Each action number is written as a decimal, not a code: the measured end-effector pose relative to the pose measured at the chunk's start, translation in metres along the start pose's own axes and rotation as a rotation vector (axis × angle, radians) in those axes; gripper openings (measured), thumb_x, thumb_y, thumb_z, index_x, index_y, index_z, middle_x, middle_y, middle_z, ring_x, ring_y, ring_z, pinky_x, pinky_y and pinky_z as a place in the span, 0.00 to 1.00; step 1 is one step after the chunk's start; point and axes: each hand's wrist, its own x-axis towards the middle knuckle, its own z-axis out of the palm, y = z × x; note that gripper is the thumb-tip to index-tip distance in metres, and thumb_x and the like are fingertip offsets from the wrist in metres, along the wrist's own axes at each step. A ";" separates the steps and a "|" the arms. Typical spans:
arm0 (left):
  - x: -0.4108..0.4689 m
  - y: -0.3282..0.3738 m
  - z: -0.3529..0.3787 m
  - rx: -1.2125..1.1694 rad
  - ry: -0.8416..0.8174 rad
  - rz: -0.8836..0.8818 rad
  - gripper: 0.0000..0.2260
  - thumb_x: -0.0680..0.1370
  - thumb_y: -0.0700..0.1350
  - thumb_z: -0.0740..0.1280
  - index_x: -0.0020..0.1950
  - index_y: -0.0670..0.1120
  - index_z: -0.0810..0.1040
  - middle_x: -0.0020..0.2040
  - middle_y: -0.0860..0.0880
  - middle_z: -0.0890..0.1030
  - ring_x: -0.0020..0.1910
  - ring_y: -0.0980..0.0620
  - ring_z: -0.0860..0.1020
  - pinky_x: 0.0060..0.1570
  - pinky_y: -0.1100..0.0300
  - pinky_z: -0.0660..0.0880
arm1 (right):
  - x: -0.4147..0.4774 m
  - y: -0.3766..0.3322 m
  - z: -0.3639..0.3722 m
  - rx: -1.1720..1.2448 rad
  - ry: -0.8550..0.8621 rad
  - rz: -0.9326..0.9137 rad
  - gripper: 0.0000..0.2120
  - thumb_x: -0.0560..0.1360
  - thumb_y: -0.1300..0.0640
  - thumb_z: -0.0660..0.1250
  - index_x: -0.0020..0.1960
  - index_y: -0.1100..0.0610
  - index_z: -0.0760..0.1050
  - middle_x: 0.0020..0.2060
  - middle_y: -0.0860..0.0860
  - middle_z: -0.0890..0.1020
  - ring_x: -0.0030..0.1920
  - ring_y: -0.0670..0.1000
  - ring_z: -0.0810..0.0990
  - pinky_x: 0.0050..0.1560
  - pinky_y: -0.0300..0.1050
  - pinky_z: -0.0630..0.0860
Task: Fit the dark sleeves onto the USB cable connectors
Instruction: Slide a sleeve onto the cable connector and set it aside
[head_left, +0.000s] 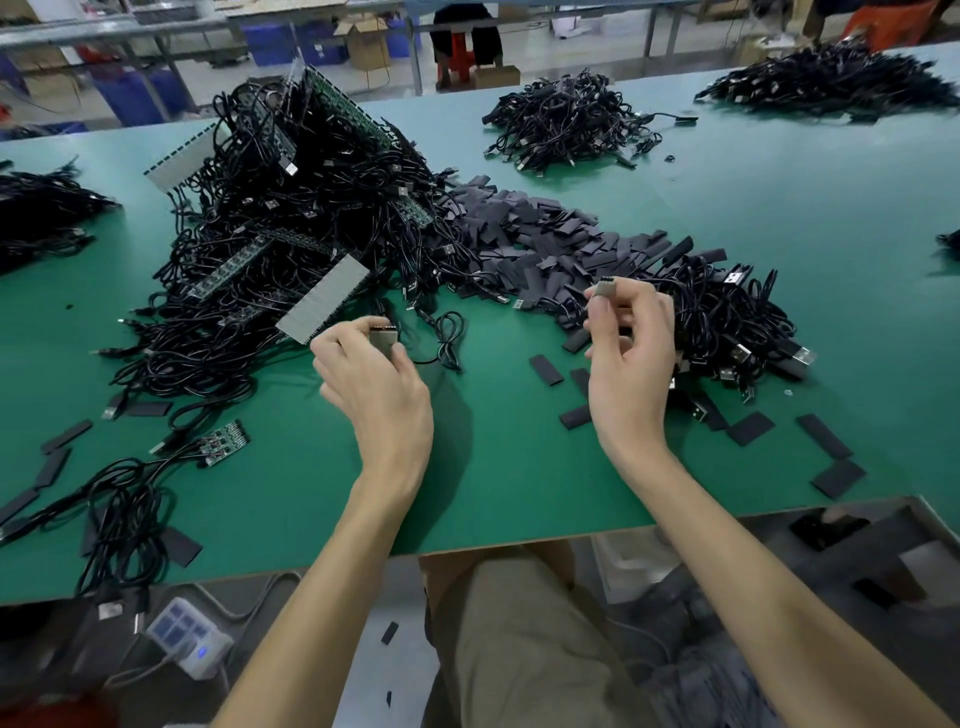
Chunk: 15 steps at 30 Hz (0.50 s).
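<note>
My left hand (371, 387) pinches a small grey block (383, 340) with a dark top edge, and a thin black cable (447, 343) loops on the mat just right of it. My right hand (626, 353) is raised above the mat and pinches a similar small grey piece (605, 289) between thumb and fingertips. Behind the hands lies a heap of flat dark sleeves (545, 234). A pile of black USB cables (727, 312) with metal connectors sits just right of my right hand. Loose sleeves (545, 370) lie scattered on the green mat.
A large tangle of cables with green circuit boards (291, 234) fills the left of the green table (519, 467). More cable piles lie at the back (566, 122), far right (831, 78) and far left (41, 218). A power strip (189, 642) hangs below the table's near edge.
</note>
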 end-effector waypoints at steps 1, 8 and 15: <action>-0.002 0.002 0.000 0.044 0.004 0.036 0.16 0.80 0.36 0.66 0.67 0.44 0.72 0.64 0.45 0.68 0.64 0.46 0.68 0.69 0.46 0.62 | 0.000 0.000 0.000 -0.010 0.013 -0.005 0.04 0.85 0.57 0.63 0.55 0.55 0.77 0.53 0.53 0.75 0.48 0.49 0.78 0.49 0.51 0.79; -0.015 0.009 0.010 0.142 -0.519 0.712 0.20 0.79 0.32 0.65 0.71 0.42 0.76 0.70 0.44 0.77 0.69 0.44 0.73 0.71 0.49 0.67 | -0.002 0.000 0.001 0.031 -0.034 0.018 0.04 0.85 0.58 0.61 0.55 0.54 0.74 0.45 0.47 0.84 0.50 0.48 0.83 0.55 0.52 0.79; -0.015 0.007 0.019 0.212 -0.794 0.845 0.17 0.86 0.45 0.61 0.74 0.46 0.74 0.73 0.48 0.75 0.73 0.46 0.71 0.72 0.51 0.66 | -0.002 0.005 0.002 0.004 -0.095 0.015 0.04 0.85 0.58 0.61 0.55 0.52 0.75 0.39 0.46 0.82 0.46 0.49 0.82 0.55 0.57 0.79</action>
